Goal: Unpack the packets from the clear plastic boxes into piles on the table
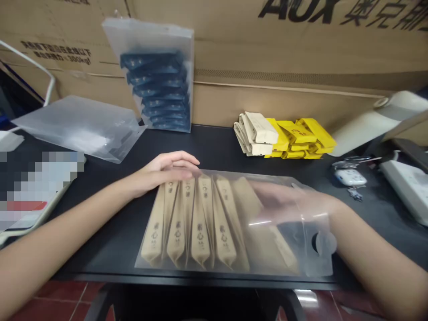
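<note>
Pins bag (321, 264) on worktop (217, 142) with flat, open left hand (167, 171); reaches right hand (284, 203) inside, fingers stretched, gripping nothing. Has about five sachets (200, 223) rowed in already; leaves pile (259, 133) behind, unpacked.

A clear plastic bag (321, 263) lies flat at the lower centre of the frame, its hang-hole end to the right, holding tan paper packets (200, 223) with dark print, set side by side and overlapping.
</note>
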A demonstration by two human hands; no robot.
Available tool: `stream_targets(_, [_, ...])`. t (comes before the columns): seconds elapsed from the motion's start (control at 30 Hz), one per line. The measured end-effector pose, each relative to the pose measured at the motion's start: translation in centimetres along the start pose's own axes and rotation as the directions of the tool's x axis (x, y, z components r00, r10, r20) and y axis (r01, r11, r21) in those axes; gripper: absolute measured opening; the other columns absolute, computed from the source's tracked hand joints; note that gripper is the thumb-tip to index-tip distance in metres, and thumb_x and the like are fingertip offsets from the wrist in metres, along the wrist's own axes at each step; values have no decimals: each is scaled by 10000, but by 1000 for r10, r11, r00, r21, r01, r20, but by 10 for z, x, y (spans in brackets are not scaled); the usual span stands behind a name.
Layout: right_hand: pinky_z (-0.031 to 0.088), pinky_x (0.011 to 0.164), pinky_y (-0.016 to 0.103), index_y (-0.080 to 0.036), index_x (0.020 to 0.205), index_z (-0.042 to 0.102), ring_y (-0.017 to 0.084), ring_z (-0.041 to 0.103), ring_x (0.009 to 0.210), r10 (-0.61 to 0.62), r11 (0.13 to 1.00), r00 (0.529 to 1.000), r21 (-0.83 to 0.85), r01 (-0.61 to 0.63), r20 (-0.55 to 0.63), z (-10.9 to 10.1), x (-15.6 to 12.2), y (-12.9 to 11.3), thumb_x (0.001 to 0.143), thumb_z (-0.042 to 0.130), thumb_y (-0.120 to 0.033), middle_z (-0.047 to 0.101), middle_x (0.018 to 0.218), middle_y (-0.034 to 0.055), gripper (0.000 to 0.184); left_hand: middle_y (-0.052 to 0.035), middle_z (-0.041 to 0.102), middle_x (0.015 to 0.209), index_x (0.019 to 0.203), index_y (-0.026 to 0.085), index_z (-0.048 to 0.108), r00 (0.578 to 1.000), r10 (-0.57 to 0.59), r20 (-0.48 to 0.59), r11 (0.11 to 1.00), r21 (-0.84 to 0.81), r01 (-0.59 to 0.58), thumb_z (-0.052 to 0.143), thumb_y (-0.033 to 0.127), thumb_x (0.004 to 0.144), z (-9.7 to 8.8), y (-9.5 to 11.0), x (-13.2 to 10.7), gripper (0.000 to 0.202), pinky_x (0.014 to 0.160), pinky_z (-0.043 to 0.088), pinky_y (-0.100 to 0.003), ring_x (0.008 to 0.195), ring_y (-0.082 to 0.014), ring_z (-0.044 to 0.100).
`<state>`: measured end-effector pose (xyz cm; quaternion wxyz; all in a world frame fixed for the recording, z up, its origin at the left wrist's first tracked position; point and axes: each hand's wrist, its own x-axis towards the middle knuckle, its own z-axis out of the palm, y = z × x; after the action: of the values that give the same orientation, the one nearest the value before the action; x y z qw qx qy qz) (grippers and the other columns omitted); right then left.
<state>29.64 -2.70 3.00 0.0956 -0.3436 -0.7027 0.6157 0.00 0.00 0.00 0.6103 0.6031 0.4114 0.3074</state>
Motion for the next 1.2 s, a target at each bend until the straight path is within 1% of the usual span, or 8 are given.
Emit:
stream_targets(0.1, [492,1034,396,-245,1371,539,253,573,1253,-22,999,991,-32,18,-135,7,6,5,806,722,-314,590,1374,55,597,-54,747,1152,1123,256,683,991,-40,127,996,86,30,806,221,644,-7,2,-1,496,788,588,-371,961,-275,725])
stream_targets(0.2, [561,934,397,-220,1216,650,238,687,1043,-43,999,957,-34,35,-286,23,14,9,822,702,-386,701,1174,61,431,-56,774,1059,1083,238,722,994,-22,109,990,142,7,811,249,649,-5,5,-2,443,776,599,-378,928,-277,733])
stream_targets(0.27, [573,908,389,-227,1199,660,232,696,1002,-41,999,957,-1,43,-288,30,16,9,825,698,-384,712,1130,53,407,-52,787,986,1045,223,747,997,-3,82,985,174,-11,809,277,660,1,7,-4,394,774,604,-378,897,-275,739])
stream_targets(0.57, [467,1067,424,-342,1416,442,277,483,1329,-13,994,961,-110,-18,-276,41,-2,4,839,711,-369,530,1417,25,637,-23,793,1001,1014,224,755,946,319,53,893,317,-319,835,222,665,17,19,-17,358,808,595,-300,902,-220,744])
stream_targets(0.67, [469,1074,335,-419,1418,380,206,462,1352,14,1000,964,26,-7,-266,53,-2,1,813,740,-323,466,1469,-54,711,-34,786,1033,1037,217,735,930,360,66,876,320,-362,815,197,697,22,21,-23,350,789,591,-277,915,-212,741])
stream_targets(0.87, [467,1084,386,-298,1249,524,249,583,1236,185,919,914,394,-30,-361,76,12,-6,573,862,-178,625,1304,-12,765,-48,768,1061,984,204,703,911,410,49,858,318,-403,784,211,739,35,17,-28,258,827,572,-269,953,-199,726])
stream_targets(1.0, [591,904,321,-323,1175,557,238,667,1109,250,848,895,529,-19,-370,85,15,-7,480,829,-17,691,1173,-50,807,-60,756,1055,1005,175,684,908,418,30,840,368,-398,758,223,772,40,19,-30,248,817,564,-283,948,-197,713])
stream_targets(1.2, [624,804,293,-330,1105,603,226,708,1004,291,794,870,608,11,-397,92,15,-8,446,805,34,724,1062,-71,779,-44,743,1031,1014,190,676,907,419,49,834,375,-405,734,268,794,43,18,-30,241,801,566,-317,932,-206,699])
